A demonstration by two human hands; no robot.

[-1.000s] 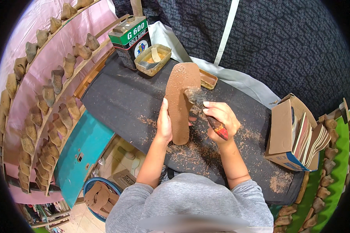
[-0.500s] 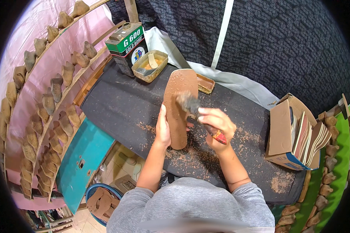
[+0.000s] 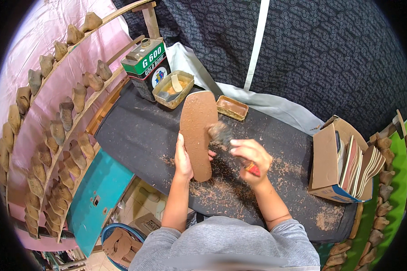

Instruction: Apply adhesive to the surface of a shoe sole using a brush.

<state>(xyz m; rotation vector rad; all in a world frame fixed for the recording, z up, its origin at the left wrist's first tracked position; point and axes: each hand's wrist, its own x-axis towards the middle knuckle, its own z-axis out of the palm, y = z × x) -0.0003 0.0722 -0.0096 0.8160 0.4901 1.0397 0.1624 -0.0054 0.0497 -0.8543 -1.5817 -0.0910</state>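
My left hand [image 3: 183, 159] grips a long brown shoe sole [image 3: 198, 131] by its lower half, the thumb on the near left side and fingertips showing past the right edge. Small crumbs dot the sole's face, which is tilted up toward me. In my right hand [image 3: 252, 158] is a paintbrush [image 3: 221, 134] with a dark, worn head and a red-tipped handle. Its blurred bristles are at the sole's right edge; whether they touch it I cannot tell. Brown shavings [image 3: 230, 198] lie scattered on the dark-covered table [image 3: 135, 117] below.
At the far left stand a green and black metal can [image 3: 144, 67] and a tub [image 3: 174, 90] with spreaders. A small shallow tray [image 3: 232, 108] sits behind the sole. On the right, a cardboard box [image 3: 323, 158] holds several soles. Racks of wooden shoe lasts [image 3: 56, 131] line the left side.
The sole has shifted left and slightly toward me, uncovering the small tray. The brush has moved from the middle of the sole's face to its right edge.
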